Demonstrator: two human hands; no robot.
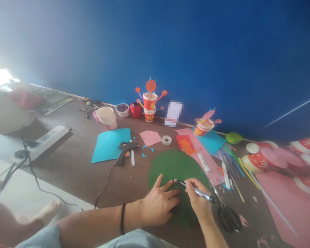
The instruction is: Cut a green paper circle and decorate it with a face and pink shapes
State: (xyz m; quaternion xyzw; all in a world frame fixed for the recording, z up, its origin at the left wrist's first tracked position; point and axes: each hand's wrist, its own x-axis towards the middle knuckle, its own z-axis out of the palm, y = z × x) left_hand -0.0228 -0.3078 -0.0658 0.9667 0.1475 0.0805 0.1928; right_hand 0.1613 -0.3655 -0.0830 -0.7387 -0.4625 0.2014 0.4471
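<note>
A dark green round sheet [170, 162] lies on the brown table in front of me. My left hand [158, 201] rests on it with fingers spread, the index fingertip by a tiny pink piece [175, 180]. A small black object, perhaps a pen cap [174, 210], shows under the edge of that hand. In my right hand [198, 198] is a silver and black marker [200, 194], its tip at the pink piece. To the right of this hand lie black-handled scissors [226, 215].
Left stand a corded glue gun [123, 151], blue paper [105, 144] and a power strip [45, 139]. A red paper-cup figure [150, 103] is at the back, beside a tape roll [166, 140]. Pink sheets [294, 203], pipe cleaners [237, 163] and another cup figure [204, 127] lie right.
</note>
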